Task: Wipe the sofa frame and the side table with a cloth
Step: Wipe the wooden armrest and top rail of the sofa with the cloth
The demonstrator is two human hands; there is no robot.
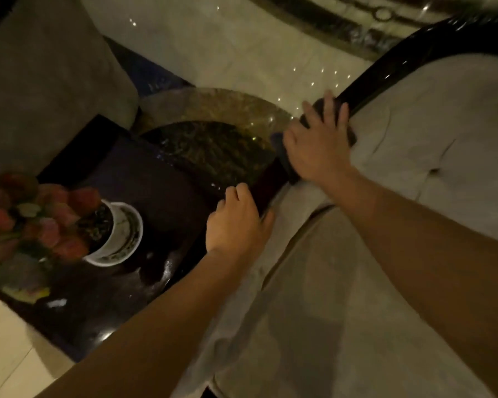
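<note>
The sofa's dark glossy wooden frame (391,70) runs from the upper right down to the middle, bordering pale cushions (429,145). My right hand (318,145) presses a dark cloth (282,153) flat onto the frame, fingers spread over it. My left hand (237,222) grips the frame lower down, fingers curled over its edge. To the left stands the dark glossy side table (144,179).
A white pot (124,234) with red and green flowers (32,222) sits on the side table. Another grey sofa (41,81) stands at the upper left. A round patterned floor inlay (213,110) and a pale shiny floor (242,44) lie beyond.
</note>
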